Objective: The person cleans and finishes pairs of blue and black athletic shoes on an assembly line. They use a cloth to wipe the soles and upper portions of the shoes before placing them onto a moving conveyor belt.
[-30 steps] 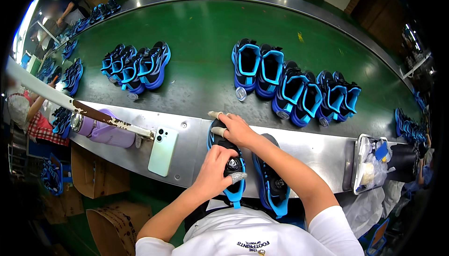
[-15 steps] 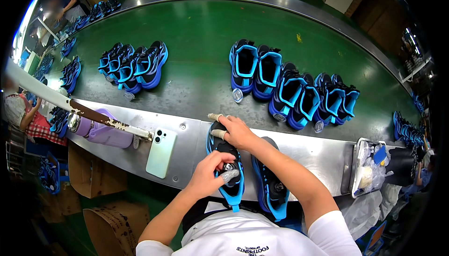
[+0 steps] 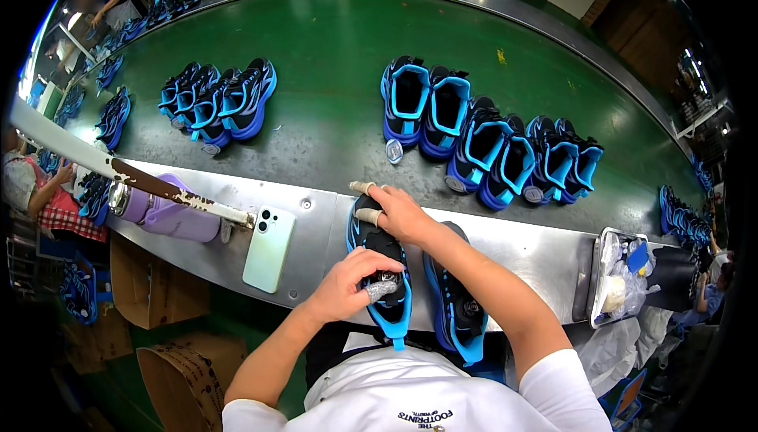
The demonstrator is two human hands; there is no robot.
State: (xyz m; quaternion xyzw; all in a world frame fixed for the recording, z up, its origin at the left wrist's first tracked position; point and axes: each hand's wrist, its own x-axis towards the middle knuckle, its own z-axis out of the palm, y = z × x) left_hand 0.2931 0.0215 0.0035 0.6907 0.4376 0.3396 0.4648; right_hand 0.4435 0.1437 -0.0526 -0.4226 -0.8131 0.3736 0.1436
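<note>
A black and blue sneaker (image 3: 388,309) lies on the steel ledge (image 3: 316,219) in front of me, toe pointing away. My left hand (image 3: 353,283) pinches the round dial on its tongue with a taped finger. My right hand (image 3: 399,212) presses down on the toe end, a taped finger stretched out. The second sneaker of the pair (image 3: 458,306) rests just to the right, under my right forearm.
A pale green phone (image 3: 268,249) lies left of the shoe, next to a purple bottle (image 3: 170,215). Pairs of blue sneakers (image 3: 489,144) and more sneakers (image 3: 217,99) sit on the green conveyor belt (image 3: 332,61). A metal tray (image 3: 620,278) with supplies is at right. Another person (image 3: 35,191) works at left.
The sneakers on the belt have drifted slightly left. My left hand has shifted a little on the shoe's dial; the right hand stays on the toe.
</note>
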